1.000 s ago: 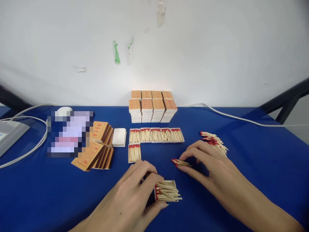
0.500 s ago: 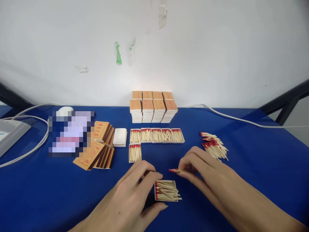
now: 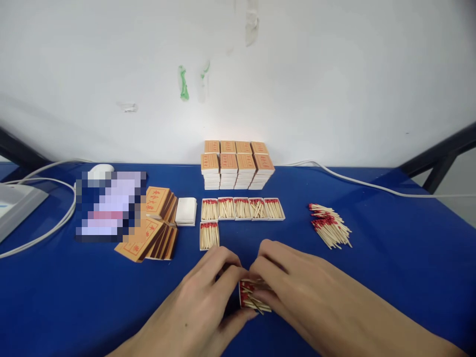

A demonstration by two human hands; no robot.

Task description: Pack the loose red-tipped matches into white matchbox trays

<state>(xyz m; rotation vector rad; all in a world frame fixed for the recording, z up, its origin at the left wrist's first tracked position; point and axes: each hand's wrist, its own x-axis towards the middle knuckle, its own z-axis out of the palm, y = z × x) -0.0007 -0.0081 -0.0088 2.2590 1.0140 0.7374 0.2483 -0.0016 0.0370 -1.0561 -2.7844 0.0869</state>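
Observation:
Directly in front of me, a white matchbox tray (image 3: 242,301) holds red-headed matches lying sideways, heads to the left. My left hand (image 3: 211,292) grips its left end, with the thumb at the near side and the fingers at the far side. Over the tray, my right hand (image 3: 277,277) is closed with its fingertips down among the matches (image 3: 260,303); the fingers hide part of the tray. Just beyond my left hand lies a filled tray (image 3: 209,236), and a row of filled trays (image 3: 242,208) sits behind it.
A loose pile of matches (image 3: 330,225) lies to the right. Stacked finished matchboxes (image 3: 238,166) stand against the wall. On the left are orange box sleeves (image 3: 143,238), white empty trays (image 3: 186,211), a blurred-out phone (image 3: 111,206) and white cables (image 3: 55,225).
My right hand has moved left from beside the tray to over it, bringing the matches it pinched into the tray. My left hand has stayed at the tray.

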